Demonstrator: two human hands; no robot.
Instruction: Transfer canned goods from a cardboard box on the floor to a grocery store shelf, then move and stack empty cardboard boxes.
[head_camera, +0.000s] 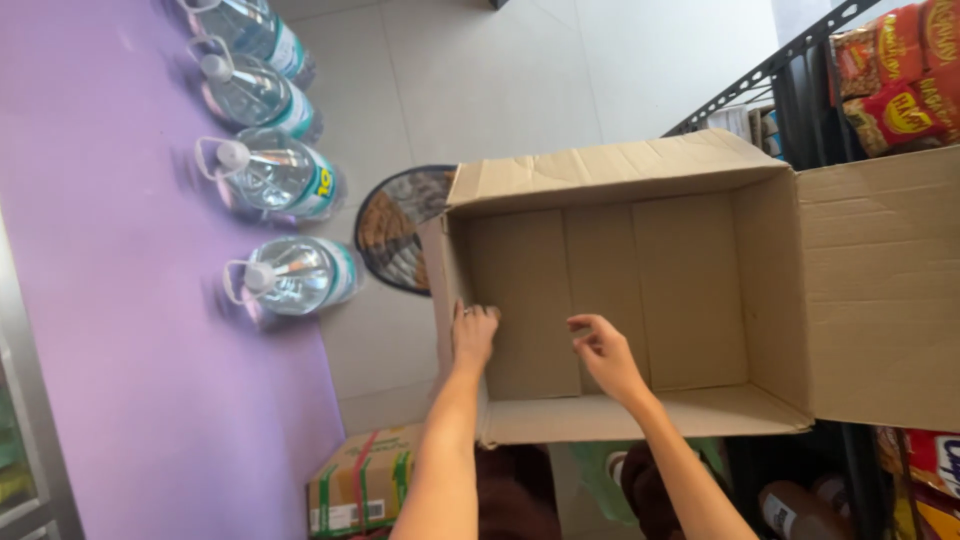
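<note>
A large open cardboard box (690, 290) is held up in front of me, its inside bare and its flaps spread out. My left hand (473, 333) reaches into the box and rests against the lower left of its inner wall, fingers bent. My right hand (605, 352) is inside the box too, near the middle of the bottom panel, with fingers curled and nothing visibly held.
Several large clear water bottles (290, 275) with white caps stand in a row along a purple wall (120, 300). A round patterned object (395, 230) lies behind the box. A black shelf rack (800, 70) with snack packs (900, 80) is at right. A small printed carton (365, 485) sits below.
</note>
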